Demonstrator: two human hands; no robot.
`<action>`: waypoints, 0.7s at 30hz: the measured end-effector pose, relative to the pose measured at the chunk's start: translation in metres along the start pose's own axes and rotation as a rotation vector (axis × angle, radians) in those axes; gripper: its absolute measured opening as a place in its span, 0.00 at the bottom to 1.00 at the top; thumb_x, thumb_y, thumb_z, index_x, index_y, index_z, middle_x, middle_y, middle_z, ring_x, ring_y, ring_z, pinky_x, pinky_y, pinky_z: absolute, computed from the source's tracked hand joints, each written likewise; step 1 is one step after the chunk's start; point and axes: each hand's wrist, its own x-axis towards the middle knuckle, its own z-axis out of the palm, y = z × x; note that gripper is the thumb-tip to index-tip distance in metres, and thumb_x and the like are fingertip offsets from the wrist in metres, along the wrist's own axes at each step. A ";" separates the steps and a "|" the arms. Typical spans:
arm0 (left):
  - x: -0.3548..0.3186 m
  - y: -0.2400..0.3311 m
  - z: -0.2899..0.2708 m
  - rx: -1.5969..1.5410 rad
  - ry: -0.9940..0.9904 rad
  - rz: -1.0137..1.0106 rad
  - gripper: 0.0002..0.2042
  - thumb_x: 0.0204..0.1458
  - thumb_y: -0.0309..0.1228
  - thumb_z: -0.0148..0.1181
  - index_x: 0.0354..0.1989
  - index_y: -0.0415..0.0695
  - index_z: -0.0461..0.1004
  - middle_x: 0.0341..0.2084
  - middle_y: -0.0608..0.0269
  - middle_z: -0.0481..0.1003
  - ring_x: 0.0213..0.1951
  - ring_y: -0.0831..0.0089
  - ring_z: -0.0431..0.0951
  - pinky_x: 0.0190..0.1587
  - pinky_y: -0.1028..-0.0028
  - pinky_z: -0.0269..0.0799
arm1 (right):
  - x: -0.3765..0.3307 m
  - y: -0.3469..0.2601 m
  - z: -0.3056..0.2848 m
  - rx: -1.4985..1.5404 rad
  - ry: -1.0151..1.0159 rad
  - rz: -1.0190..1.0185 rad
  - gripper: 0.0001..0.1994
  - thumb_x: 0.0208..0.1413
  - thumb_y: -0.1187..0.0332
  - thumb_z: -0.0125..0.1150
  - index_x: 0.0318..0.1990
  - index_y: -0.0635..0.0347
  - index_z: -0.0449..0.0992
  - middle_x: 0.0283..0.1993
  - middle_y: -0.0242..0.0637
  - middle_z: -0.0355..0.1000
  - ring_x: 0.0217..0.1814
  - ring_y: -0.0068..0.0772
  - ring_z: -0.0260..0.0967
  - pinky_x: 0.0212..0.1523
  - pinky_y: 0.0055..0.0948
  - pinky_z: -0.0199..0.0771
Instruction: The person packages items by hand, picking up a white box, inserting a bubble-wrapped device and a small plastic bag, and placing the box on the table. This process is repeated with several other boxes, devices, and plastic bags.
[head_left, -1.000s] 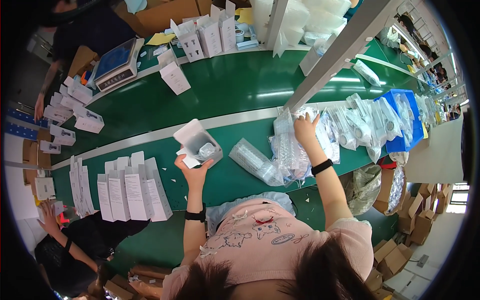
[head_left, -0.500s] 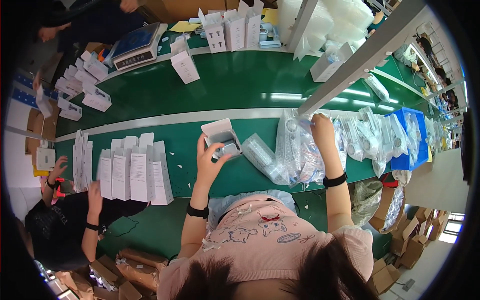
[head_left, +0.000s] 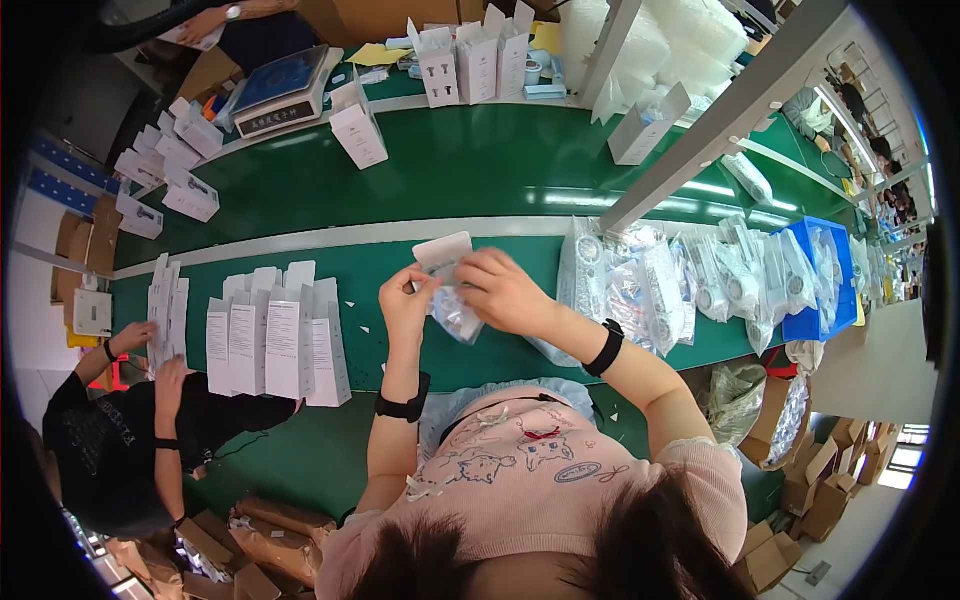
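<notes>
Just in front of me, a small white box (head_left: 443, 249) stands with its lid flap raised, and my left hand (head_left: 404, 308) is closed at its left side. My right hand (head_left: 507, 292) is at the box's mouth from the right, fingers bent over a clear plastic bag (head_left: 457, 316) with something bluish in it. The bag lies in front of the box, between both hands; my fingers hide much of the box opening. On the right, a heap of clear-bagged items (head_left: 625, 290) lies close to my right hand.
Several upright white boxes (head_left: 285, 345) stand left, beside a co-worker's hands (head_left: 150, 350). A blue bin (head_left: 800, 325) holds bagged items at right. A slanted metal post (head_left: 690, 150) crosses above the bench. Beyond lies a green conveyor belt (head_left: 450, 170) carrying white boxes (head_left: 358, 130).
My right hand has come left from the bagged heap to the white box, bringing a clear bag. The co-worker's hands have moved onto the flat white cartons. Boxes on the belt have shifted slightly left.
</notes>
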 end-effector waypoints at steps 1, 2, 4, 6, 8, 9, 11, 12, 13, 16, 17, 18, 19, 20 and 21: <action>0.000 -0.001 -0.001 0.000 0.000 0.001 0.07 0.31 0.15 0.60 0.17 0.36 0.67 0.32 0.61 0.70 0.30 0.80 0.68 0.32 0.81 0.62 | -0.001 -0.001 0.001 -0.099 -0.087 0.035 0.10 0.39 0.71 0.55 0.33 0.61 0.70 0.38 0.38 0.65 0.45 0.37 0.62 0.47 0.38 0.62; 0.001 -0.003 -0.003 0.001 0.000 0.013 0.07 0.32 0.15 0.60 0.17 0.37 0.67 0.32 0.60 0.70 0.30 0.79 0.68 0.32 0.82 0.62 | -0.003 -0.003 0.000 -0.198 -0.174 0.072 0.10 0.39 0.69 0.56 0.32 0.60 0.70 0.39 0.37 0.64 0.47 0.36 0.61 0.49 0.41 0.59; 0.001 -0.005 -0.005 0.004 0.003 0.038 0.07 0.32 0.15 0.60 0.18 0.37 0.68 0.31 0.60 0.70 0.30 0.79 0.68 0.33 0.82 0.61 | -0.002 -0.005 0.002 -0.296 -0.263 0.106 0.11 0.39 0.66 0.57 0.31 0.59 0.70 0.41 0.36 0.63 0.49 0.35 0.59 0.52 0.43 0.56; 0.000 -0.007 -0.001 -0.020 0.010 0.034 0.07 0.32 0.15 0.60 0.18 0.37 0.67 0.31 0.60 0.70 0.31 0.79 0.68 0.33 0.82 0.61 | -0.005 -0.002 0.010 -0.185 -0.089 0.125 0.14 0.37 0.62 0.58 0.32 0.58 0.71 0.41 0.35 0.62 0.50 0.34 0.57 0.55 0.47 0.49; 0.001 -0.008 0.003 -0.066 0.031 0.027 0.07 0.32 0.15 0.60 0.18 0.37 0.67 0.30 0.60 0.70 0.31 0.79 0.68 0.34 0.82 0.61 | -0.006 -0.004 0.011 -0.126 -0.003 0.132 0.15 0.35 0.60 0.59 0.32 0.57 0.71 0.41 0.35 0.61 0.50 0.33 0.56 0.57 0.49 0.46; 0.002 -0.009 0.002 -0.066 0.036 0.026 0.07 0.32 0.15 0.60 0.18 0.37 0.67 0.30 0.60 0.70 0.31 0.79 0.68 0.34 0.82 0.61 | -0.008 -0.008 0.010 -0.100 -0.047 0.052 0.15 0.36 0.61 0.58 0.33 0.57 0.70 0.40 0.34 0.61 0.50 0.33 0.56 0.56 0.49 0.47; 0.005 -0.014 0.000 -0.078 0.026 0.058 0.07 0.33 0.17 0.61 0.18 0.36 0.67 0.32 0.56 0.71 0.30 0.79 0.67 0.31 0.82 0.61 | -0.010 -0.015 0.008 -0.047 -0.134 -0.107 0.15 0.36 0.63 0.57 0.35 0.56 0.70 0.39 0.33 0.61 0.48 0.32 0.57 0.56 0.47 0.49; 0.007 -0.015 -0.001 -0.084 0.022 0.073 0.07 0.33 0.17 0.61 0.19 0.36 0.67 0.34 0.53 0.71 0.29 0.80 0.67 0.30 0.82 0.61 | -0.011 -0.015 0.011 -0.042 -0.137 -0.110 0.15 0.36 0.63 0.57 0.35 0.56 0.70 0.39 0.33 0.61 0.48 0.32 0.57 0.56 0.47 0.49; 0.007 -0.014 0.001 -0.085 0.023 0.069 0.07 0.33 0.17 0.61 0.19 0.36 0.67 0.34 0.53 0.71 0.29 0.80 0.67 0.30 0.82 0.61 | -0.014 -0.014 0.014 -0.164 -0.155 -0.137 0.15 0.37 0.64 0.56 0.36 0.56 0.70 0.39 0.34 0.61 0.47 0.32 0.58 0.56 0.46 0.50; 0.006 -0.006 0.004 -0.113 0.011 0.044 0.07 0.34 0.17 0.61 0.19 0.36 0.67 0.34 0.55 0.71 0.29 0.80 0.68 0.30 0.82 0.61 | -0.025 -0.010 0.023 -0.407 -0.195 -0.192 0.15 0.39 0.66 0.54 0.37 0.57 0.70 0.39 0.34 0.62 0.46 0.34 0.59 0.55 0.44 0.51; 0.003 -0.005 0.005 -0.114 0.012 0.042 0.07 0.34 0.17 0.61 0.19 0.36 0.67 0.34 0.55 0.71 0.29 0.80 0.68 0.30 0.82 0.61 | -0.029 -0.007 0.024 -0.334 -0.180 -0.158 0.13 0.39 0.67 0.53 0.36 0.56 0.70 0.39 0.35 0.62 0.45 0.33 0.60 0.53 0.42 0.53; 0.004 -0.004 0.004 -0.110 0.000 0.047 0.07 0.34 0.17 0.60 0.19 0.36 0.67 0.34 0.55 0.72 0.29 0.80 0.68 0.30 0.82 0.61 | -0.029 -0.004 0.025 -0.262 -0.162 -0.127 0.12 0.39 0.69 0.53 0.35 0.55 0.71 0.40 0.35 0.63 0.43 0.32 0.62 0.52 0.41 0.55; 0.003 -0.003 0.004 -0.105 -0.013 0.052 0.06 0.34 0.17 0.60 0.19 0.36 0.67 0.34 0.55 0.72 0.29 0.80 0.68 0.30 0.82 0.61 | -0.029 -0.001 0.026 -0.191 -0.144 -0.096 0.11 0.39 0.71 0.53 0.35 0.54 0.71 0.40 0.35 0.64 0.41 0.32 0.63 0.50 0.39 0.58; 0.003 -0.003 0.002 -0.101 -0.020 0.057 0.06 0.34 0.17 0.60 0.19 0.36 0.68 0.35 0.55 0.72 0.29 0.80 0.68 0.30 0.82 0.61 | -0.026 -0.001 0.021 -0.186 -0.146 -0.104 0.11 0.39 0.71 0.53 0.35 0.54 0.71 0.40 0.35 0.64 0.41 0.32 0.63 0.50 0.39 0.58; 0.003 -0.003 0.000 -0.101 -0.011 0.057 0.06 0.34 0.17 0.60 0.19 0.36 0.68 0.35 0.55 0.72 0.29 0.80 0.68 0.30 0.82 0.61 | -0.023 -0.001 0.015 -0.072 -0.081 -0.073 0.11 0.38 0.72 0.54 0.33 0.55 0.71 0.39 0.35 0.64 0.40 0.32 0.63 0.49 0.38 0.59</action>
